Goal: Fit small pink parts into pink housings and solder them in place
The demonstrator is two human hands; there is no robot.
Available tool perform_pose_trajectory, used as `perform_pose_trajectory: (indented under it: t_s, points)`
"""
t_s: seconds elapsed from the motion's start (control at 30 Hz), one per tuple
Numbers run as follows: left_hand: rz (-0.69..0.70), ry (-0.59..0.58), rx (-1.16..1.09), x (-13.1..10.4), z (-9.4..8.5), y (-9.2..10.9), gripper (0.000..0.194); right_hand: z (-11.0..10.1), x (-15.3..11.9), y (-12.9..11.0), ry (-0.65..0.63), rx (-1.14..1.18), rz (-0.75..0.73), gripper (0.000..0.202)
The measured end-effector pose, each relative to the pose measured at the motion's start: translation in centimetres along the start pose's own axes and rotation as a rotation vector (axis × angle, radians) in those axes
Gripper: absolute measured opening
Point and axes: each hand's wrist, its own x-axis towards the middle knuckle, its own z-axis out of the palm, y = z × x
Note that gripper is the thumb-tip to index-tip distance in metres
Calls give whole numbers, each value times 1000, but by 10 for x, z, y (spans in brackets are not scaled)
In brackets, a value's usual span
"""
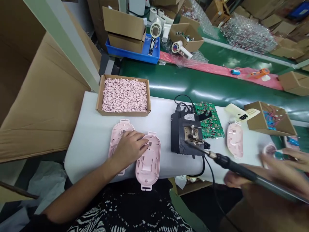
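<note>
My left hand [131,145] reaches over two pale pink plastic shells. Its fingers are pinched together at the upper inside of the right shell [147,164]; whatever lies between the fingertips is too small to make out. The left shell [117,133] is partly covered by the hand and wrist. On the right, my right hand [260,187], smeared by motion, is closed on a soldering iron [238,166]. The iron slants up leftward, its metal end in front of a black soldering station [184,138].
A carton of small pink parts [125,96] stands behind the shells. Green circuit boards [210,120], another pink shell [235,140] and a carton with wires [272,120] lie to the right. Another person's hand [298,158] is at the right edge. The iron's cord [213,183] hangs down.
</note>
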Motion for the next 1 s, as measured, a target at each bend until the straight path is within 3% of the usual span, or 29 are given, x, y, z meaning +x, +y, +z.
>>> perform_pose_trajectory:
  t_s: [0.1,0.2,0.3,0.4,0.53,0.6,0.73,1.0]
  points:
    - [-11,9,-20,1,1,0,12,44,0,6,-62,248,-73,32]
    - [-19,10,-38,3,1,0,15,66,6,17,-139,383,-8,37]
    - [-17,1,-53,4,0,-1,13,70,10,28,-289,216,53,41]
    - [-17,-9,-56,5,1,-1,13,75,18,30,-247,-43,-107,13]
    - [-27,-18,-53,3,1,0,14,94,32,23,-338,-349,-229,14]
    - [-27,-9,-50,3,1,1,15,104,36,21,-371,-380,-289,15]
    - [-18,20,-47,3,0,2,15,111,39,26,-314,-361,-330,10]
    - [-13,-17,-80,3,-1,-2,12,96,34,35,-340,-302,-201,16]
